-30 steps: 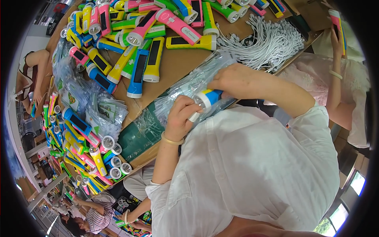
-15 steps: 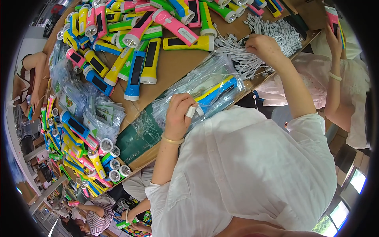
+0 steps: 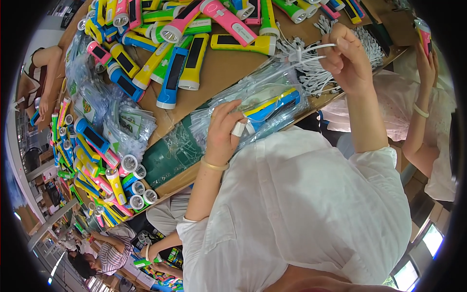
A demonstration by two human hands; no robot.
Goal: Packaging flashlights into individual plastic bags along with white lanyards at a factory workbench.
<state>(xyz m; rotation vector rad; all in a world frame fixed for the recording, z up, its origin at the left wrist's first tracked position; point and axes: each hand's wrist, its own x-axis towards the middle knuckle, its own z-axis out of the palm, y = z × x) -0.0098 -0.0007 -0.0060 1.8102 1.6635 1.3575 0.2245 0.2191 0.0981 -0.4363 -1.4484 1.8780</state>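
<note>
A white cable [image 3: 311, 48] is pinched in the raised fingers of my right hand [image 3: 348, 58], its strands reaching left over the plastic bags. Below that hand spreads a large pile of white cables [image 3: 316, 75]. My left hand [image 3: 224, 127] curls by the near end of a blue and yellow flashlight [image 3: 277, 104], which lies in or under clear plastic. Its fingers bend at the bag and the flashlight's end, and the exact contact is partly hidden. A small white piece [image 3: 238, 129] shows at the left fingers; whether it is a finger wrap or a loose part is unclear.
Flashlights [image 3: 170, 78] in pink, yellow, green and blue heap across the cardboard-covered table [image 3: 214, 73]. Printed clear bags [image 3: 129, 121] lie left, beside more flashlights [image 3: 114, 185]. A green mat [image 3: 168, 163] lines the near edge. A co-worker's hand [image 3: 427, 65] holds a pink flashlight at right.
My right hand has lifted from the cable pile with a cable in its fingers. My left hand's fingers have loosened a little beside the bagged flashlight. The whole view has shifted slightly.
</note>
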